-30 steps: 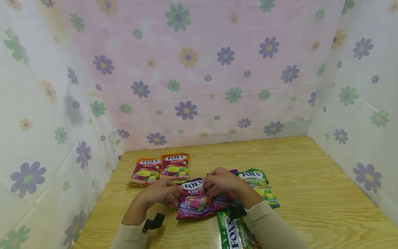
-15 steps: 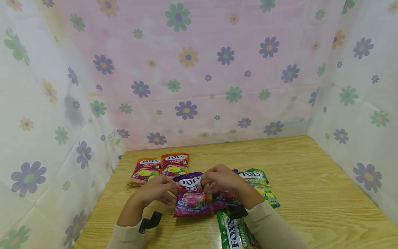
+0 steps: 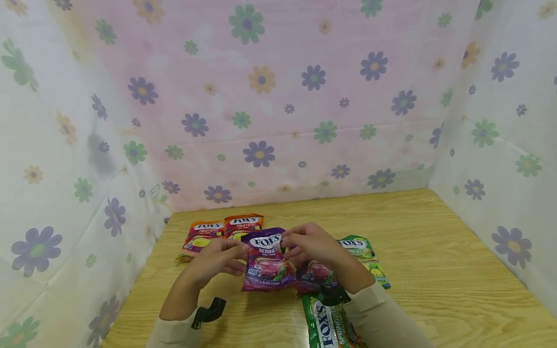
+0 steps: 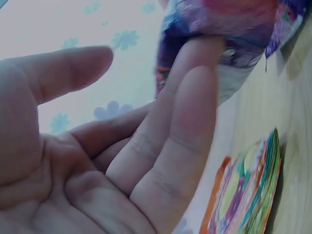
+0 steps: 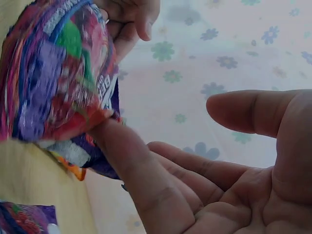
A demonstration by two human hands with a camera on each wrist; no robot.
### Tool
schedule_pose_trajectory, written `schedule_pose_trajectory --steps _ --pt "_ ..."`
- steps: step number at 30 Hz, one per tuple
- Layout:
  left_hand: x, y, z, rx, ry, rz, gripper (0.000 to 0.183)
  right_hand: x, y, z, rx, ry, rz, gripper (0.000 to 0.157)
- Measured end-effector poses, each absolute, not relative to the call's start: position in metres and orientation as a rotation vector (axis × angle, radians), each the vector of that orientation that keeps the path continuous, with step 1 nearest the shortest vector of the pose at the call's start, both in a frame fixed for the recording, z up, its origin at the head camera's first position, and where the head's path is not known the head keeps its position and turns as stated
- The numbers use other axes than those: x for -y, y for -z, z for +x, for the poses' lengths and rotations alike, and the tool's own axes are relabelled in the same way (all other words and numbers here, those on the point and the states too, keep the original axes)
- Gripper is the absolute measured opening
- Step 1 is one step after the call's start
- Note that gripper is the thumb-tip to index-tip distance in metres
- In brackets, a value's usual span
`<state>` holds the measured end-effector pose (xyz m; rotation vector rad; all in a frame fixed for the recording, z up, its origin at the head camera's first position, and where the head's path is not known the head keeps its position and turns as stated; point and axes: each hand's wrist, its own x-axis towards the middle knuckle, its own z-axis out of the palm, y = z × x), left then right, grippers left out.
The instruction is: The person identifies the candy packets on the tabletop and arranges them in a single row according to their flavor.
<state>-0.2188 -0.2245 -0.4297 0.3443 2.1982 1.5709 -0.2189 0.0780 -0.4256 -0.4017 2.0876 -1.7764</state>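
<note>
A purple Fox's Berries candy bag (image 3: 267, 263) stands tilted up off the table between my two hands. My left hand (image 3: 222, 261) touches its left edge; in the left wrist view the fingers (image 4: 195, 107) reach it fairly straight, thumb apart. At its upper right edge is my right hand (image 3: 313, 244). The right wrist view shows a finger (image 5: 126, 151) against the bag, with the thumb well away from it. Behind my right hand, partly hidden, lies a second Berries bag (image 3: 315, 276).
Two orange-red Fox's Fruits bags (image 3: 202, 237) lie at the back left of the wooden table (image 3: 391, 217). One green Spring Tea bag (image 3: 372, 266) lies right of my right hand, another Spring Tea bag (image 3: 326, 324) at the front. Flowered cloth (image 3: 278, 121) encloses the table.
Both hands have raised the Berries bag up and slightly left, tilting it more upright. It now covers part of a Fruits bag. The other bags have stayed in place.
</note>
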Motion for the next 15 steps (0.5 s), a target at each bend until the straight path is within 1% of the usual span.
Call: schedule_pose_trajectory --steps 7,15 --pt "0.22 0.429 -0.213 -2.234 -1.657 0.325 0.057 -0.078 0.419 -0.214 -2.142 1.797 -0.421 0.039" --pt "0.219 0.429 -0.216 -2.225 -1.724 0.349 0.059 -0.078 0.41 -0.208 -2.196 1.839 -0.385 0.033"
